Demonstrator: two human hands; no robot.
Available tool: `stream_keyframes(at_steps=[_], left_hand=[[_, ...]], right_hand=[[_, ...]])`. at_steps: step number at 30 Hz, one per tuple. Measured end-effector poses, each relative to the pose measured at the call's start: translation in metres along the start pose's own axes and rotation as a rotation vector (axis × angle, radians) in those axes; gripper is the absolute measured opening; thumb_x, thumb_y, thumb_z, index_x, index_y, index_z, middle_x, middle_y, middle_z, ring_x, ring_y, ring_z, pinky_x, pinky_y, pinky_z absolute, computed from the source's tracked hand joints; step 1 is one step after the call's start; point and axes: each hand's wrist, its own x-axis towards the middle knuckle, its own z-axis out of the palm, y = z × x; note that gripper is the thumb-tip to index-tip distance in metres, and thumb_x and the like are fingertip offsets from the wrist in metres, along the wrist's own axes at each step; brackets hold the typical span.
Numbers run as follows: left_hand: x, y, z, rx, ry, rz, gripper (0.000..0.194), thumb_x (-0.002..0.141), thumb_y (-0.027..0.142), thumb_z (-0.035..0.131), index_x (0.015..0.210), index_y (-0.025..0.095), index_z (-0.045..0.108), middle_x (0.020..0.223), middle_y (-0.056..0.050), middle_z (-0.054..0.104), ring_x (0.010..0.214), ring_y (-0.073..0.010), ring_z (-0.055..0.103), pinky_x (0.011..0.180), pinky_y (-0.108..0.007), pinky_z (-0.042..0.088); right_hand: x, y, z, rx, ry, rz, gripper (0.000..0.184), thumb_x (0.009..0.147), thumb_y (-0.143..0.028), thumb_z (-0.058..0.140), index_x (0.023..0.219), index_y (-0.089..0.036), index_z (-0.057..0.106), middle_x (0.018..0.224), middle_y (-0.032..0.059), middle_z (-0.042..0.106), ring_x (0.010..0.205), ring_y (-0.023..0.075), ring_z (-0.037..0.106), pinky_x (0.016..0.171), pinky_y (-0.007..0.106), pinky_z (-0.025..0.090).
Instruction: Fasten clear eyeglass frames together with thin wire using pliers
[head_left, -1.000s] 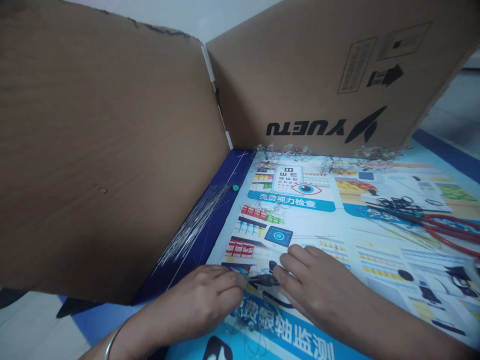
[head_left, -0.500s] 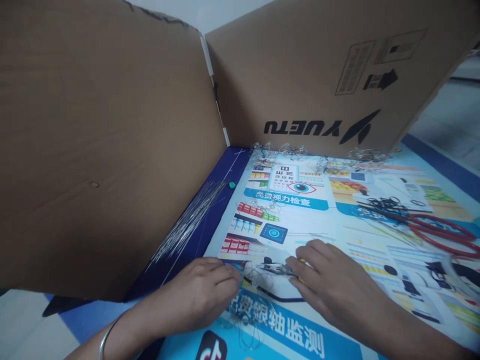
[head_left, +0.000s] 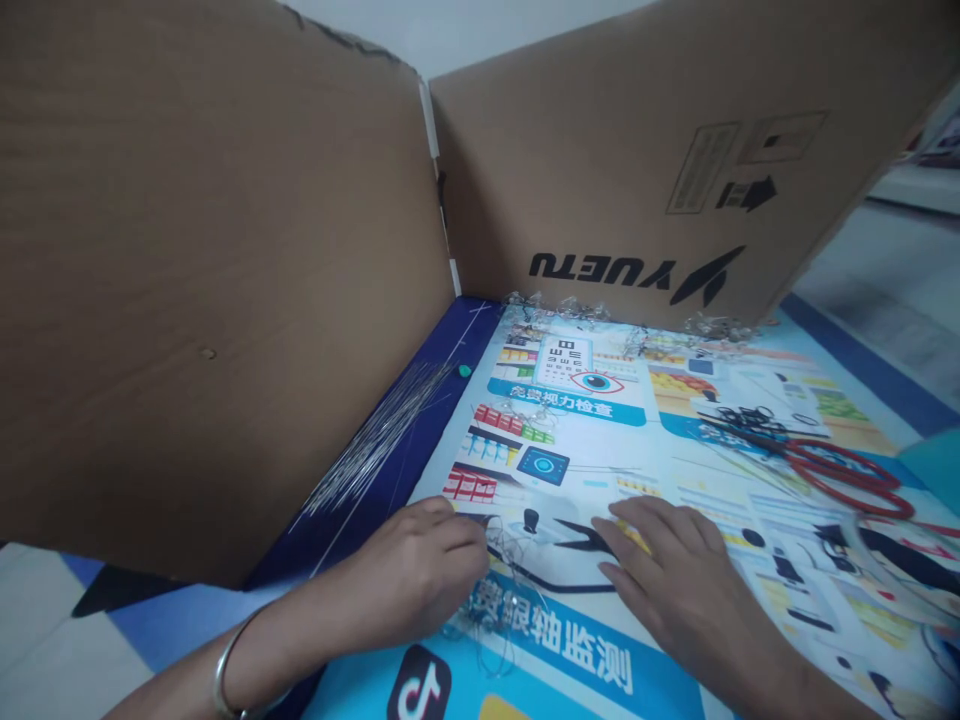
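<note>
My left hand (head_left: pixel 420 575) rests low on the printed poster mat (head_left: pixel 600 440) with its fingers curled into a pinch on a tangle of thin wire (head_left: pixel 504 548). A metal bangle is on that wrist. My right hand (head_left: pixel 675 575) lies a short way to the right, fingers closed over small pliers (head_left: pixel 581 540). Their dark pointed tips stick out toward the left hand, and a bit of yellow handle shows under the fingers. More fine wire loops (head_left: pixel 487 640) lie on the mat below the left hand.
Tall cardboard walls stand at the left (head_left: pixel 210 280) and back (head_left: pixel 637 170). A sheaf of thin metal wires (head_left: pixel 375 445) lies along the left wall, near a small green bead (head_left: pixel 465 370). Red loops (head_left: pixel 847 470), small black rings (head_left: pixel 750 418) and clear bits (head_left: pixel 570 308) lie further off.
My right hand has slid to the right, away from the left hand, so the plier tips now show between them. The left hand has stayed nearly where it was.
</note>
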Motion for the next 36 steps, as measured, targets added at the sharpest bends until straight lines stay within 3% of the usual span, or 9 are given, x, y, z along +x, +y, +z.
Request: stream_keyframes(at_steps=[2,4,7,10,15,24,32,36], left_hand=[[0.001,0.002,0.002,-0.038,-0.030,-0.015,0.019,0.084,0.009,0.042,0.073,0.016,0.056,0.073,-0.003,0.060,0.066,-0.0119,0.054,0.065,-0.028,0.045],[0.002,0.003,0.005,-0.059,-0.040,-0.018,0.019,0.084,0.009,0.043,0.072,0.015,0.056,0.074,-0.003,0.060,0.066,-0.0125,0.053,0.065,-0.029,0.045],[0.003,0.004,0.008,-0.058,-0.033,-0.010,0.019,0.085,0.009,0.042,0.074,0.014,0.057,0.074,-0.004,0.061,0.067,-0.0135,0.054,0.066,-0.030,0.044],[0.003,0.003,0.010,-0.056,-0.023,-0.002,0.018,0.085,0.008,0.042,0.078,0.014,0.058,0.076,-0.003,0.062,0.069,-0.0140,0.055,0.067,-0.031,0.043],[0.003,0.002,0.010,-0.088,-0.048,0.030,0.021,0.085,0.004,0.040,0.080,0.014,0.057,0.077,-0.003,0.063,0.072,-0.0142,0.056,0.066,-0.030,0.041],[0.005,0.001,0.010,-0.111,-0.057,0.038,0.021,0.081,0.000,0.043,0.080,0.016,0.057,0.079,-0.002,0.064,0.075,-0.0136,0.055,0.069,-0.028,0.040],[0.002,-0.002,0.011,-0.156,-0.115,0.037,0.021,0.083,0.001,0.045,0.082,0.018,0.057,0.085,0.000,0.064,0.081,-0.0129,0.053,0.073,-0.029,0.039],[0.000,-0.002,0.010,-0.151,-0.138,0.034,0.022,0.081,0.000,0.044,0.083,0.018,0.056,0.087,0.001,0.064,0.083,-0.0135,0.053,0.074,-0.030,0.039]], right_hand=[[-0.002,-0.016,-0.005,0.088,0.069,-0.111,0.019,0.089,-0.019,0.047,0.101,-0.015,0.062,0.093,0.0101,0.065,0.090,0.0242,0.055,0.079,0.041,0.040],[-0.004,-0.037,-0.009,0.114,0.049,-0.251,0.024,0.089,-0.015,0.044,0.109,-0.016,0.058,0.090,0.0074,0.065,0.082,0.0202,0.056,0.076,0.036,0.041],[-0.005,-0.064,-0.010,0.048,0.041,-0.295,0.032,0.092,-0.013,0.031,0.105,-0.021,0.058,0.076,0.0026,0.063,0.068,0.0175,0.056,0.070,0.033,0.041],[0.002,-0.077,-0.006,0.011,-0.003,-0.341,0.025,0.091,-0.016,0.037,0.106,-0.020,0.056,0.071,0.0006,0.060,0.062,0.0168,0.054,0.064,0.032,0.039],[0.011,-0.071,0.003,0.051,-0.022,-0.426,0.021,0.087,-0.013,0.043,0.103,-0.014,0.057,0.066,0.0005,0.055,0.059,0.0160,0.049,0.060,0.032,0.036],[0.009,-0.062,0.015,0.142,-0.017,-0.429,0.021,0.089,-0.010,0.039,0.097,-0.011,0.058,0.067,0.0026,0.052,0.061,0.0159,0.043,0.058,0.032,0.028],[0.010,-0.057,0.013,0.227,-0.115,-0.419,0.021,0.091,-0.011,0.038,0.099,-0.010,0.057,0.075,0.0041,0.054,0.067,0.0166,0.044,0.060,0.032,0.032],[0.011,-0.055,0.014,0.223,-0.098,-0.420,0.018,0.090,-0.011,0.041,0.097,-0.010,0.057,0.073,0.0038,0.053,0.067,0.0164,0.044,0.060,0.032,0.032]])
